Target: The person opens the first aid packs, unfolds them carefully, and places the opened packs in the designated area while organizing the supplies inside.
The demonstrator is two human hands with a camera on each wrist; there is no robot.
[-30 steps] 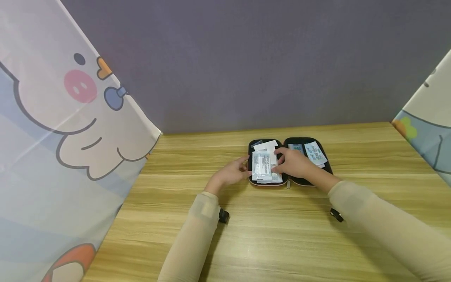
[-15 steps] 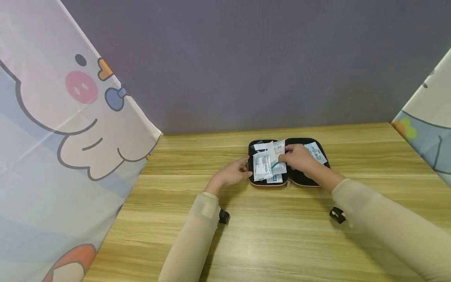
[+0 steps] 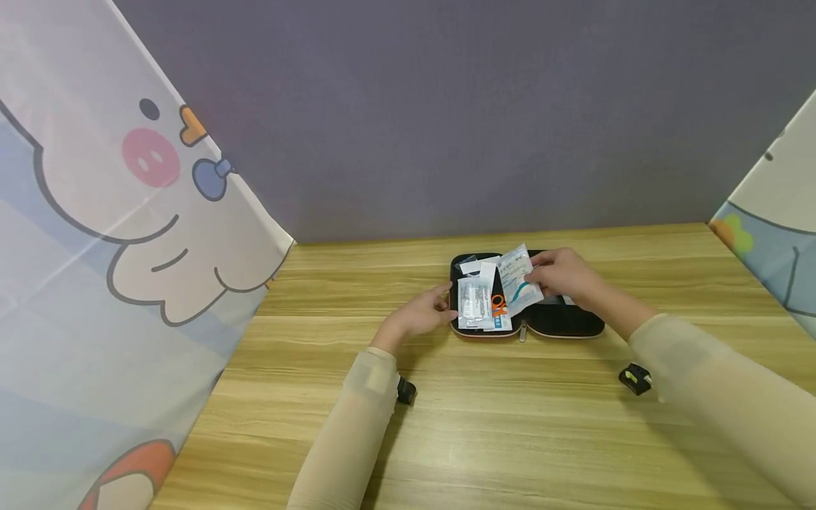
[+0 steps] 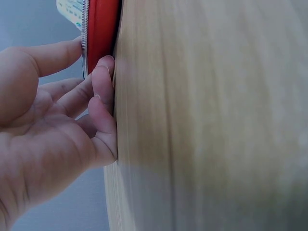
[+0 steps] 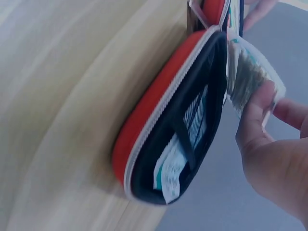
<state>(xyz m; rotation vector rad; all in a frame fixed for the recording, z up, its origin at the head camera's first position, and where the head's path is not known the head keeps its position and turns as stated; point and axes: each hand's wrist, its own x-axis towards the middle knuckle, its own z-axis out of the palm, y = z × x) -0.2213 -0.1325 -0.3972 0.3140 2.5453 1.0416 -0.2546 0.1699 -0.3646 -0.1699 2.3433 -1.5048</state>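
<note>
An unzipped first-aid case point(image 3: 564, 327), red outside and black inside, lies open flat on the table. My left hand point(image 3: 421, 312) holds its left edge; in the left wrist view the thumb meets the zip rim and curled fingertips touch the red side point(image 4: 101, 33). My right hand point(image 3: 564, 273) pinches a white sealed packet point(image 3: 518, 280) with a teal stripe, raised over the middle of the case. The right wrist view shows beige folded material through that packet's clear side point(image 5: 245, 77). Orange-handled scissors point(image 3: 499, 305) and white sachets point(image 3: 474, 301) lie in the left half.
The right half holds sachets point(image 5: 173, 168) under a black strap point(image 5: 183, 137), mostly hidden from the head view by my right hand. A zip pull point(image 3: 523, 332) hangs at the near hinge. A grey wall point(image 3: 446, 120) rises behind the wooden table point(image 3: 510, 425).
My right hand has drawn the packet out of the left half, up and to the right, uncovering the scissors. The left hand stays at the case's edge.
</note>
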